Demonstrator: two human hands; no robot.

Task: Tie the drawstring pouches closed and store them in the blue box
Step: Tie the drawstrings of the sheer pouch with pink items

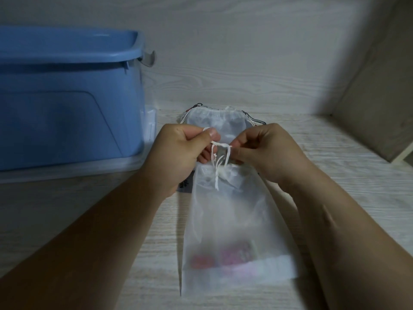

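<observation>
A person's left hand (181,153) and right hand (268,153) work the thin white drawstring cord (220,144) of a translucent white fabric pouch (230,220) lying on a pale wood-grain surface (335,175). Both hands are curled, each pinching the cord between thumb and fingers, with a short run of cord stretched between them and its loose ends hanging down to the pouch's gathered mouth. The pouch's long axis runs near to far. Its mouth lies at the far end, directly below the grip, and its closed end, showing blurred pink and red contents, points toward the person. The knot appears unfinished, so the tying looks to be mid-step.

Beyond the hands lies a small pile of similar drawstring pouches (214,116). The large blue plastic box (67,97) stands open-topped at far left, well apart from the pouch. The left hand is the nearer one for storing the pouch, which would have to be lifted leftward over the rim.
</observation>
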